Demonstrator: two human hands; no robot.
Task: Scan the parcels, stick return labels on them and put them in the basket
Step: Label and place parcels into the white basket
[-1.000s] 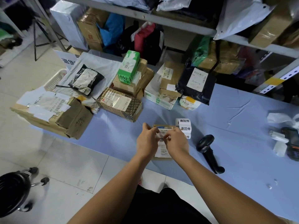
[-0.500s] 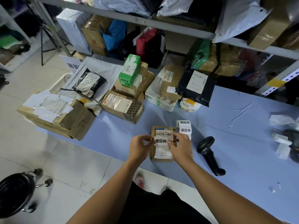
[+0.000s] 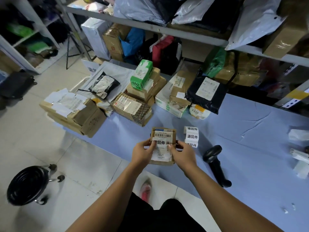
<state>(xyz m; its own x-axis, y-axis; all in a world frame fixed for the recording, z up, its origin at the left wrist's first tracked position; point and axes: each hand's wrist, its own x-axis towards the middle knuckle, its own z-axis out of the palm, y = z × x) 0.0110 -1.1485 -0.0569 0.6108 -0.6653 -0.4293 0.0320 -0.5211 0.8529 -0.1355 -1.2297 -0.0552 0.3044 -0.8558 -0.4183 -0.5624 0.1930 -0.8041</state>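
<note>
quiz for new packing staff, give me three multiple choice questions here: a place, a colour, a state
1. Where is the scanner? A) on the table, right of the label strip B) on a shelf C) on the floor
2. Colour of the box atop the brown stack? A) red B) green C) yellow
3. Who holds the small parcel? A) one hand B) nobody C) both hands
1 A: it lies on the table past the strip. 2 B: its wrap is green. 3 C: left hand and right hand grip its sides.
</note>
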